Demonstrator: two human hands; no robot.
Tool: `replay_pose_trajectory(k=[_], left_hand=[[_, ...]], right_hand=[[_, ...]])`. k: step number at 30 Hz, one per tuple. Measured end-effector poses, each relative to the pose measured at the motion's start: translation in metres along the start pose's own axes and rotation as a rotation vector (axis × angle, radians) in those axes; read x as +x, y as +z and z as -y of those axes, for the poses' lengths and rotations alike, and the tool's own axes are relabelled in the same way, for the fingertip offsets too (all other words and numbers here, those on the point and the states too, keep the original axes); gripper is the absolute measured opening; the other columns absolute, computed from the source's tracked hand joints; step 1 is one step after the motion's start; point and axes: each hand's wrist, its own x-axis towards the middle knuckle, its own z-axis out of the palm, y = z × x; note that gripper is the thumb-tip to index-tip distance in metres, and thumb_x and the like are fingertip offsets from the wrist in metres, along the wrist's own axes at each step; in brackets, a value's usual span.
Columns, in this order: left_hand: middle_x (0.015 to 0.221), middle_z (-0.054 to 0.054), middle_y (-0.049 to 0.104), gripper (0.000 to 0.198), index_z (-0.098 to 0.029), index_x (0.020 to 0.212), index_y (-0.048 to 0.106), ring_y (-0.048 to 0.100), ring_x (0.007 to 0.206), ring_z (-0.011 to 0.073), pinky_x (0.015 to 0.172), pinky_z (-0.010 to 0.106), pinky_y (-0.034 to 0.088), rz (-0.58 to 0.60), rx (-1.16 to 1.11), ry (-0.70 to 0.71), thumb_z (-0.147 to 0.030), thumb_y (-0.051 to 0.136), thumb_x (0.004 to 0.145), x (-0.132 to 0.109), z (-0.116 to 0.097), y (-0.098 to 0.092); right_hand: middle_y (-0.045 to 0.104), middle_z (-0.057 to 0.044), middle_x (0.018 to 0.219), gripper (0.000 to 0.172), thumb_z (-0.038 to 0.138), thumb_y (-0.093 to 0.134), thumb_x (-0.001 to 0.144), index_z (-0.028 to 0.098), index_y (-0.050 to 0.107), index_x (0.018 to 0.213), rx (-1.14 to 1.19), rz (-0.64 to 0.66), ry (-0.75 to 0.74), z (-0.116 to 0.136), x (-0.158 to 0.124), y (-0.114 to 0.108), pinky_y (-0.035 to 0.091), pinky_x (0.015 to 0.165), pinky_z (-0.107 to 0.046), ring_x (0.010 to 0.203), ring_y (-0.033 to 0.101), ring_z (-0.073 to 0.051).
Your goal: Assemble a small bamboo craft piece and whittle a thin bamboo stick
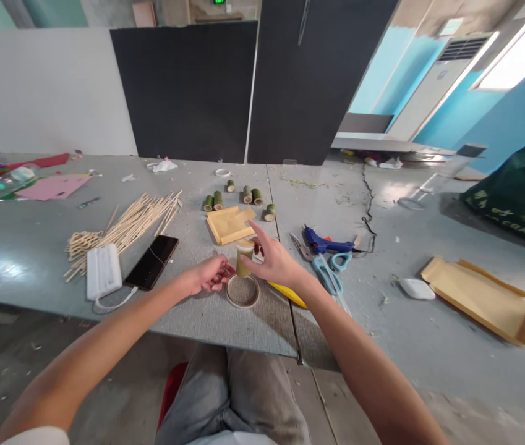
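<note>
Lying toward the left of the grey table (188,324), a pink sheet (58,186) comes first, then a loose pile of thin wooden sticks (127,222), a white power bank (104,272) with a cable and a dark smartphone (153,262). The left hand (211,274) has its fingers loosely curled beside an upright bamboo tube (243,267); whether it touches or holds anything cannot be told. The tube, pale-banded at its top, is in front of a kraft-paper tray (230,225), at the far side of a thin ring (243,306). The right hand (271,256) grips the tube between thumb and fingers, index raised. Further right are pliers (302,248), a blue glue gun (329,241), light-blue scissors (328,276) and a dark green bag (519,191).
</note>
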Motion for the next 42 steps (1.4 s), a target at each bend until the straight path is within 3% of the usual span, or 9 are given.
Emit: replay_pose_trajectory(k=[4, 6, 12, 19, 27, 32, 38, 40, 42], left_hand=[[0.068, 0.003, 0.056, 0.034, -0.016, 0.075, 0.058, 0.052, 0.052, 0.0122, 0.046, 0.023, 0.037, -0.043, -0.156, 0.131, -0.031, 0.037, 0.096, 0.001, -0.003, 0.016], [0.073, 0.006, 0.062, 0.041, -0.015, 0.078, 0.062, 0.058, 0.060, 0.0148, 0.055, 0.026, 0.045, -0.034, -0.213, 0.180, -0.035, 0.034, 0.099, 0.002, -0.004, 0.023], [0.084, 0.009, 0.072, 0.046, -0.015, 0.091, 0.070, 0.063, 0.070, 0.0167, 0.064, 0.027, 0.049, -0.015, -0.296, 0.283, -0.045, 0.036, 0.101, 0.005, -0.013, 0.027], [0.126, 0.013, 0.074, 0.043, -0.016, 0.108, 0.074, 0.070, 0.112, 0.0217, 0.091, 0.031, 0.056, -0.068, -0.173, 0.476, -0.049, 0.050, 0.096, 0.017, -0.016, 0.010], [0.113, 0.011, 0.080, 0.036, -0.015, 0.100, 0.079, 0.072, 0.112, 0.0237, 0.105, 0.037, 0.051, -0.166, 0.112, 0.786, -0.047, 0.067, 0.089, 0.017, -0.029, 0.004], [0.113, 0.007, 0.080, 0.033, -0.018, 0.105, 0.080, 0.073, 0.110, 0.0238, 0.102, 0.035, 0.054, -0.144, 0.467, 0.960, -0.043, 0.060, 0.095, 0.020, -0.035, -0.002], [0.120, 0.008, 0.078, 0.038, -0.019, 0.113, 0.079, 0.072, 0.114, 0.0235, 0.104, 0.035, 0.053, -0.134, 0.463, 0.961, -0.046, 0.057, 0.098, 0.021, -0.026, -0.005], [0.119, 0.007, 0.079, 0.037, -0.020, 0.112, 0.079, 0.072, 0.115, 0.0228, 0.104, 0.034, 0.053, -0.145, 0.432, 0.976, -0.047, 0.058, 0.098, 0.020, -0.025, -0.005], [0.119, 0.007, 0.079, 0.037, -0.020, 0.112, 0.079, 0.072, 0.114, 0.0224, 0.102, 0.033, 0.054, -0.146, 0.397, 0.975, -0.048, 0.059, 0.098, 0.020, -0.024, -0.004]], right_hand=[[0.058, 0.003, 0.073, 0.104, 0.036, 0.067, 0.082, 0.011, 0.007, 0.164, 0.045, 0.037, 0.032, 0.000, 0.001, -0.005, 0.038, 0.064, -0.031, 0.065, 0.051, -0.017], [0.058, 0.004, 0.072, 0.109, 0.035, 0.067, 0.082, 0.011, 0.001, 0.164, 0.064, 0.038, 0.042, 0.000, 0.001, -0.007, 0.038, 0.063, -0.030, 0.064, 0.050, -0.016], [0.059, 0.004, 0.072, 0.113, 0.030, 0.068, 0.080, 0.012, -0.005, 0.165, 0.071, 0.010, 0.041, -0.003, 0.001, -0.009, 0.040, 0.064, -0.030, 0.065, 0.052, -0.017], [0.071, -0.003, 0.086, 0.112, 0.028, 0.068, 0.082, 0.015, -0.005, 0.165, 0.081, 0.018, 0.011, -0.004, -0.001, -0.003, 0.043, 0.065, -0.030, 0.069, 0.056, -0.017], [0.074, -0.011, 0.104, 0.108, 0.028, 0.067, 0.085, 0.016, -0.005, 0.165, 0.029, -0.003, 0.001, -0.010, -0.003, 0.012, 0.050, 0.076, -0.036, 0.084, 0.065, -0.022], [0.074, -0.011, 0.102, 0.102, 0.030, 0.068, 0.088, 0.018, 0.001, 0.165, -0.023, -0.075, 0.005, -0.016, -0.003, 0.024, 0.053, 0.079, -0.039, 0.088, 0.067, -0.024], [0.073, -0.013, 0.112, 0.088, 0.043, 0.070, 0.089, 0.019, 0.022, 0.158, -0.031, -0.076, 0.050, -0.008, -0.006, 0.018, 0.054, 0.082, -0.043, 0.093, 0.067, -0.026], [0.071, -0.013, 0.115, 0.072, 0.042, 0.070, 0.089, 0.020, 0.037, 0.149, -0.033, -0.123, 0.052, 0.000, -0.005, 0.012, 0.053, 0.083, -0.041, 0.093, 0.066, -0.025], [0.071, -0.010, 0.105, 0.043, 0.039, 0.065, 0.093, 0.021, 0.055, 0.129, -0.041, -0.206, 0.083, 0.006, -0.003, 0.006, 0.051, 0.079, -0.037, 0.086, 0.064, -0.021]])
